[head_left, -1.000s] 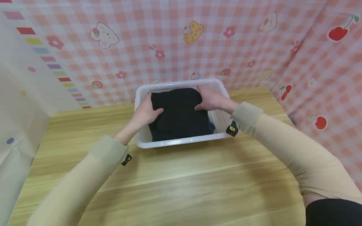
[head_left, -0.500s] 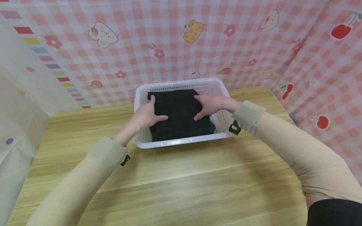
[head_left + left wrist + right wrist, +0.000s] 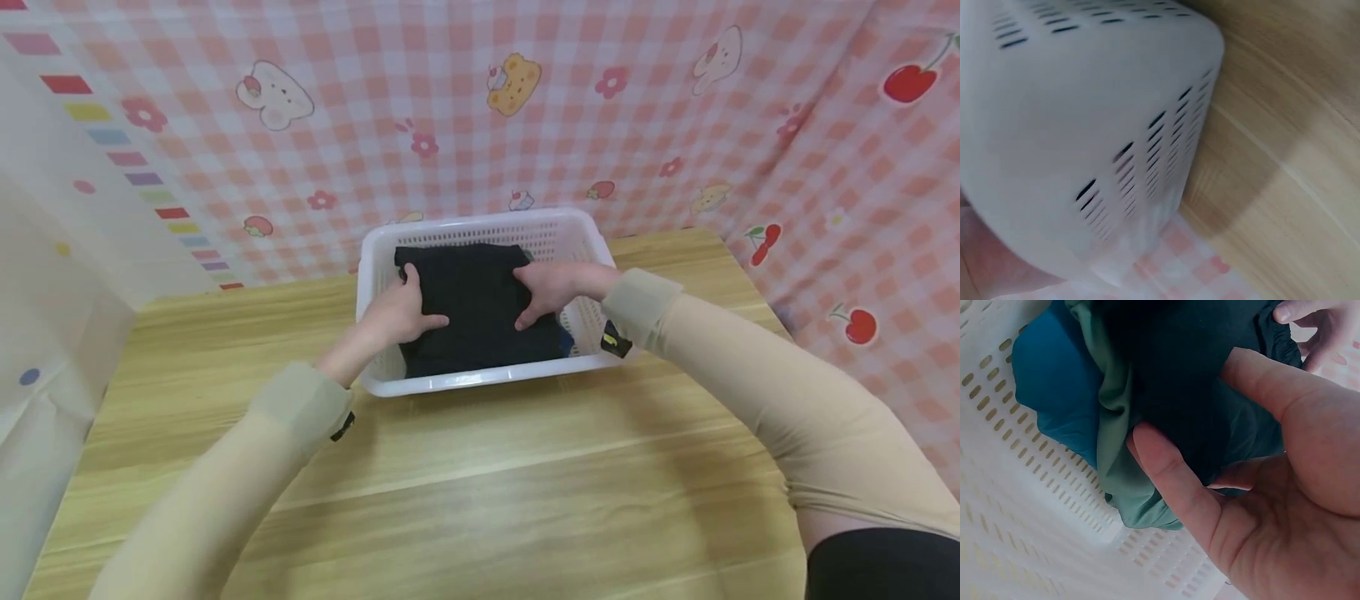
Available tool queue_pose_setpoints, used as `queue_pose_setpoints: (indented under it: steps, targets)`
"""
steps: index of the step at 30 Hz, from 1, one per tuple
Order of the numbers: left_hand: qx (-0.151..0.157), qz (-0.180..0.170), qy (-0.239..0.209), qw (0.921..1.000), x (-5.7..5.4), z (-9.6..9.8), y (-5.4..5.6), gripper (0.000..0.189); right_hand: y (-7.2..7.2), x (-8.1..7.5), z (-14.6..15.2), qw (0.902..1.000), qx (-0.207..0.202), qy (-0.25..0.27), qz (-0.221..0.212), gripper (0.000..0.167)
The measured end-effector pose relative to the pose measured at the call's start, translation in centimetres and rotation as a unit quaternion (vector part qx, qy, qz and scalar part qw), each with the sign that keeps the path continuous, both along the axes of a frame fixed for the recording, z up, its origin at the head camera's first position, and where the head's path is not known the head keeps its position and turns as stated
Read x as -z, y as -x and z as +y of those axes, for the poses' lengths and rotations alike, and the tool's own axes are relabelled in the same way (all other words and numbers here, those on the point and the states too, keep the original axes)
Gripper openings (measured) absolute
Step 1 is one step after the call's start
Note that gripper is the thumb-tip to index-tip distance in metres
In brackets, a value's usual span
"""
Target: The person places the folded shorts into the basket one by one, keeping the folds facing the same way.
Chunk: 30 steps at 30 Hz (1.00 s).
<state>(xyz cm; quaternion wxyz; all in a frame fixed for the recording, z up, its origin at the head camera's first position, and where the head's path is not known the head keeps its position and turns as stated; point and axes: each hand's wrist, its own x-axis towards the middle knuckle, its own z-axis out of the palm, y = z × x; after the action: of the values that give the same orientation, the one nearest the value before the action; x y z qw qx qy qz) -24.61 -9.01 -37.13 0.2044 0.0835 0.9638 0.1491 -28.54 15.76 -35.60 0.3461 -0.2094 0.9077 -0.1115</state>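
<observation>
A folded black garment (image 3: 476, 304) lies on top inside a white plastic basket (image 3: 468, 380). My left hand (image 3: 397, 313) rests on its left side, thumb and index finger spread apart. On the right side my right hand (image 3: 557, 287) touches the cloth with thumb and fingers extended. Gathered fabric along one edge shows in the right wrist view, near the left fingertips. Beneath the black garment lie a green cloth (image 3: 1117, 419) and a blue cloth (image 3: 1054, 384). Only part of the left hand (image 3: 997, 262) shows at the basket's rim in the left wrist view.
The basket stands near the back of a wooden table (image 3: 480, 483). Directly behind it hangs a pink checked curtain (image 3: 450, 100), which continues along the right side. Pale cloth (image 3: 45, 275) covers the left side.
Both hands have shifted a little toward the basket's middle and the near side. The black garment's far edge has drawn slightly nearer, and its upper right corner has moved inward.
</observation>
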Motion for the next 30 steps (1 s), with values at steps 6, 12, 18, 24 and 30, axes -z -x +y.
queue_pose_setpoints:
  steps: [6,12,18,24,30]
  targets:
    - [-0.005,0.0,-0.007,1.0,0.3,0.1,-0.1,0.106,0.1,0.3,-0.1,0.9999,-0.001,-0.012,0.004,0.101]
    - [-0.003,0.007,-0.029,0.9995,0.1,-0.2,0.1,0.107,0.0,0.2,0.1,0.9999,0.009,0.005,0.003,0.1]
    - [-0.006,0.037,-0.051,0.998,0.0,-0.5,-0.7,0.101,-0.8,-0.3,1.0,0.9986,0.005,0.01,0.051,0.099]
    - [-0.006,0.118,-0.098,0.9881,-1.4,-0.9,-2.0,0.09,-2.7,-1.3,3.0,0.9844,0.027,0.032,0.171,0.092]
    - [0.014,0.211,-0.115,0.9706,-2.6,-3.2,-4.1,0.085,-5.8,-2.0,5.8,0.95,0.035,0.083,0.299,0.085]
